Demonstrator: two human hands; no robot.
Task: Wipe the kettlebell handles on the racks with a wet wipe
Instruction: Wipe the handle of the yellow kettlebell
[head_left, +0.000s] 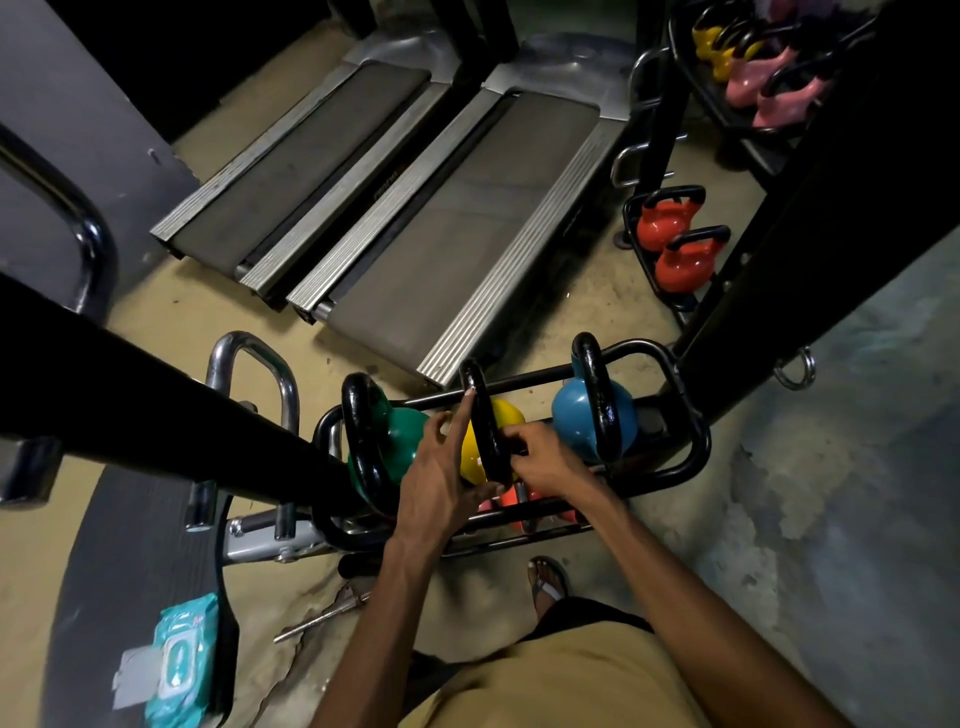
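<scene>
While the right hand wraps its fingers round the near part of the black handle of the yellow kettlebell, grasping it, the left hand lies released against the same handle. Its index finger is stretched straight up the handle's left side with the tip touching near the top, and the thumb reaches under the near end. Whether a wipe sits inside the right hand cannot be told; only a small pale speck shows beside the handle.

The yellow kettlebell stands in the middle of a low black rack, between a green kettlebell on the left and a blue kettlebell on the right, each with a black handle standing upright. Something orange shows on the tier below, mostly hidden by the hands.

On the floor at near left, a pale blue pack of wet wipes lies on the edge of a dark mat, well apart from the rack. A thin metal rod lies on the floor near it. A foot in a sandal stands just below the rack.

Farther off, two treadmills lie side by side. To the right, two orange kettlebells sit on another rack, with yellow and pink ones on a shelf at far right.
</scene>
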